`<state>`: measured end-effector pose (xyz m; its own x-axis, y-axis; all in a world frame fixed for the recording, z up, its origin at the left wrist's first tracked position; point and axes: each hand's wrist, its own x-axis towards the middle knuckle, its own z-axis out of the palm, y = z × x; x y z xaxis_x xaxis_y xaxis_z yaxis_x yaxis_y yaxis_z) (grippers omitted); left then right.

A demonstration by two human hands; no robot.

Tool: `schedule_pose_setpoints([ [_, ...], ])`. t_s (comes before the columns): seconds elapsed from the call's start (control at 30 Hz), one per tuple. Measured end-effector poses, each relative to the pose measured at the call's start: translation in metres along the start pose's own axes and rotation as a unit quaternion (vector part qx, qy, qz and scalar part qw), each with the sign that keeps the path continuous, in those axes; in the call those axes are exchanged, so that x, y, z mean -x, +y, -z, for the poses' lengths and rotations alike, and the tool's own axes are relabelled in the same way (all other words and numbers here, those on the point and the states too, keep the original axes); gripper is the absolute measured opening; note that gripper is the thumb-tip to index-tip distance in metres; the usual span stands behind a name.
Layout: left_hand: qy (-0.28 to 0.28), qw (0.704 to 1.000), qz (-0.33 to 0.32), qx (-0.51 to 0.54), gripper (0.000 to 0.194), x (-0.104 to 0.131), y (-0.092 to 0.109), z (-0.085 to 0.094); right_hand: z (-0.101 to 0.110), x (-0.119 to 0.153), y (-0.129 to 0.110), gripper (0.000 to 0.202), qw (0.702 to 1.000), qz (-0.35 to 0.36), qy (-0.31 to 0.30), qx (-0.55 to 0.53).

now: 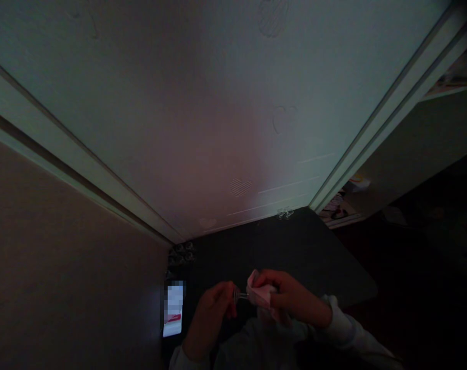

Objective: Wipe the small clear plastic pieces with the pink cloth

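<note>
In the dim light my left hand (213,303) is closed, its fingertips on one end of a small, clear, shiny object (241,295) with a thin stem-like middle. My right hand (287,293) grips a pale pink cloth (258,293), which is folded about the object's other end and hides it. Both hands are close together, above the near part of the dark table (295,252). The object's exact kind is too dark to make out.
A lit phone (173,308) lies at the table's left edge. Several small clear items (183,252) stand in the back left corner, with more clear items (285,213) by the back panel. A pale panel with heart patterns (218,128) rises behind; a brown wall (82,257) is left.
</note>
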<state>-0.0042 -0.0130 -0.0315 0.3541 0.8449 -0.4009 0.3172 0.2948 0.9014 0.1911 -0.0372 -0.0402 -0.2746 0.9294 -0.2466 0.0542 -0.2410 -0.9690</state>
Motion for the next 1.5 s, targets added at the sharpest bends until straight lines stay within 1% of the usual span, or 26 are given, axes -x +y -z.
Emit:
schedule_pose_setpoints([
  [0.17, -0.025, 0.999, 0.021, -0.010, 0.053, -0.001, -0.003, -0.001, 0.000, 0.002, -0.003, 0.029, 1.000, -0.007, -0.009, 0.015],
  [0.33, -0.044, 0.999, 0.013, 0.000, 0.049, -0.001, -0.001, -0.001, 0.000, 0.003, 0.000, 0.038, 0.998, 0.037, -0.058, 0.012],
  [0.4, -0.043, 0.999, 0.013, -0.003, 0.048, -0.001, -0.001, -0.001, -0.001, 0.004, 0.004, 0.036, 0.998, 0.039, -0.055, 0.010],
  [0.5, -0.043, 0.999, 0.013, -0.013, 0.048, -0.002, -0.003, -0.001, -0.001, 0.005, 0.007, 0.033, 0.998, 0.048, -0.029, 0.034],
  [0.57, -0.045, 0.999, 0.012, -0.014, 0.048, -0.002, -0.004, -0.002, -0.001, 0.005, 0.005, 0.034, 0.994, 0.081, -0.024, 0.065],
  [0.67, -0.049, 0.999, 0.007, -0.011, 0.048, -0.005, -0.001, -0.004, 0.000, 0.004, -0.001, 0.031, 0.980, 0.157, -0.045, 0.110],
  [0.73, -0.050, 0.999, 0.008, -0.012, 0.048, -0.007, 0.003, -0.005, 0.001, 0.004, -0.002, 0.029, 0.974, 0.182, -0.059, 0.119],
  [0.9, -0.054, 0.998, 0.009, -0.017, 0.045, -0.014, 0.006, -0.006, 0.001, 0.006, 0.001, 0.039, 0.982, 0.151, -0.072, 0.091],
  [1.03, -0.055, 0.998, 0.014, -0.017, 0.045, -0.015, 0.002, -0.006, 0.001, 0.004, 0.002, 0.039, 0.975, 0.184, -0.085, 0.086],
  [1.1, -0.052, 0.998, 0.017, -0.016, 0.046, -0.014, 0.000, -0.006, 0.001, 0.003, 0.001, 0.038, 0.976, 0.181, -0.091, 0.086],
  [1.13, -0.049, 0.999, 0.017, -0.016, 0.046, -0.013, -0.001, -0.006, 0.000, 0.003, 0.001, 0.038, 0.978, 0.169, -0.091, 0.082],
  [1.27, -0.034, 0.999, 0.017, -0.013, 0.046, -0.010, 0.000, -0.004, -0.002, 0.003, 0.003, 0.033, 0.987, 0.122, -0.076, 0.074],
  [1.4, -0.025, 0.999, 0.018, -0.011, 0.045, -0.007, -0.002, 0.000, -0.006, 0.002, 0.008, 0.030, 0.988, 0.116, -0.054, 0.083],
  [1.5, -0.026, 1.000, 0.013, -0.010, 0.044, -0.006, -0.005, 0.002, -0.008, 0.001, 0.010, 0.033, 0.988, 0.120, -0.039, 0.093],
])
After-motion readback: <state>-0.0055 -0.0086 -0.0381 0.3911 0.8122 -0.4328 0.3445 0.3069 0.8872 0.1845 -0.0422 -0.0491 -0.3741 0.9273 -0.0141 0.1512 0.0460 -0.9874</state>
